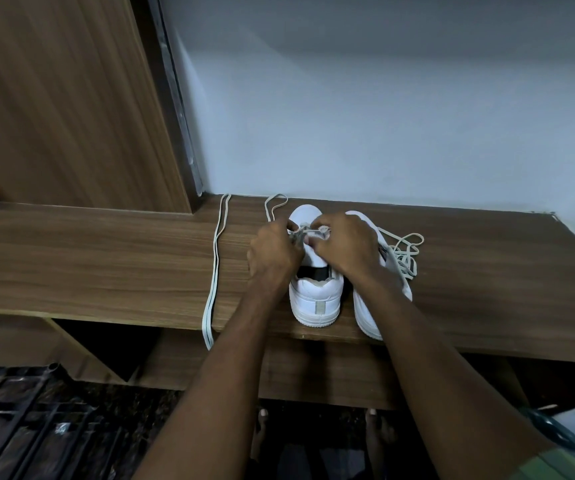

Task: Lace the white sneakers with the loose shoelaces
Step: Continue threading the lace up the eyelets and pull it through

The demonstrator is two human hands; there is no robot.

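Your left hand (274,252) and right hand (343,245) meet over the forward part of the left white sneaker (315,292), which stands upright on the wooden shelf (106,265) with its heel toward you and its toe toward the pale wall (383,116). Both hands have their fingers curled, and each pinches a section of the shoelace (308,231) stretched short and taut between them just above the eyelets. That lace runs out past your left hand in a narrow loop toward the wall. The second white sneaker (370,317) stands just beside the first on its right, mostly covered by your right wrist, its heel near the shelf's front edge. A tangled shoelace (407,252) lies bunched against that shoe's far side. Well to the left, another long lace (215,265) lies doubled across the shelf, its end hanging over the front edge.
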